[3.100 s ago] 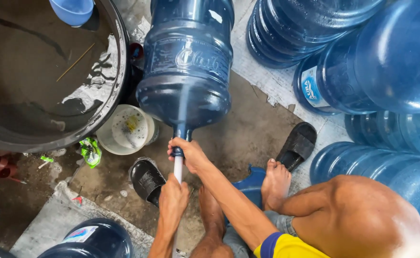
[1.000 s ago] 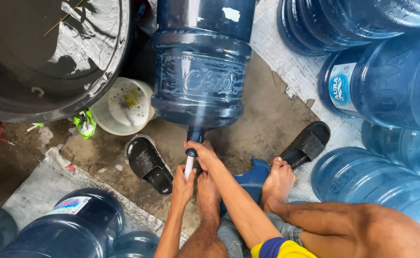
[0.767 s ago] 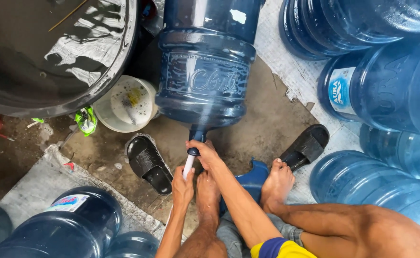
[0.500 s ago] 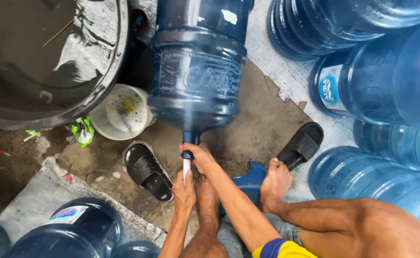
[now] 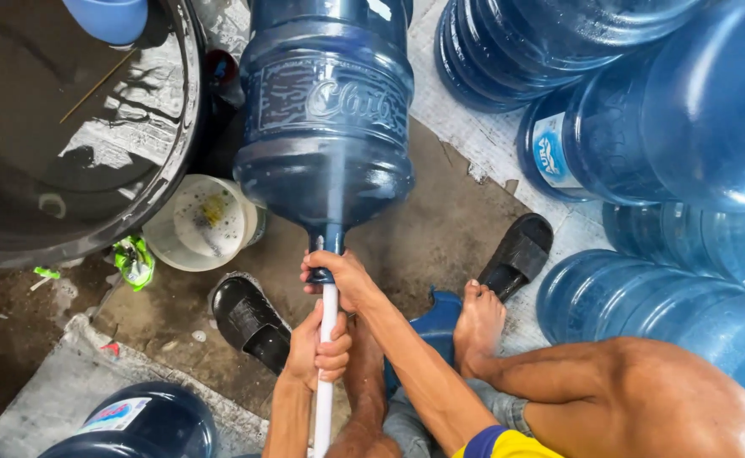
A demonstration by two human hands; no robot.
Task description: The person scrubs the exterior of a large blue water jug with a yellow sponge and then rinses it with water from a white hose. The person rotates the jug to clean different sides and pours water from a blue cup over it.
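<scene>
Tub [image 5: 67,136] of dark water takes up the top left corner, and stacked blue jugs [image 5: 678,110] fill the whole right side. Between them the big blue water bottle [image 5: 326,119] lies on the concrete floor [image 5: 449,229], long axis running straight away from the person, neck end toward them. A white rod [image 5: 327,356] runs along that same line and goes into the neck. Right hand [image 5: 343,278] is the nearer one to the bottle, fingers curled shut right where neck and rod meet, forearm stretched forward across the knee. Left hand [image 5: 315,348] sits just behind it, lower on the rod, wrapped closed around it. So the bottle lies dead ahead of both hands. Smaller stuff: a white bucket [image 5: 203,222] just beside the bottle's shoulder, black sandals [image 5: 249,322] either side of the arms, a bare foot [image 5: 477,326] near the right one
</scene>
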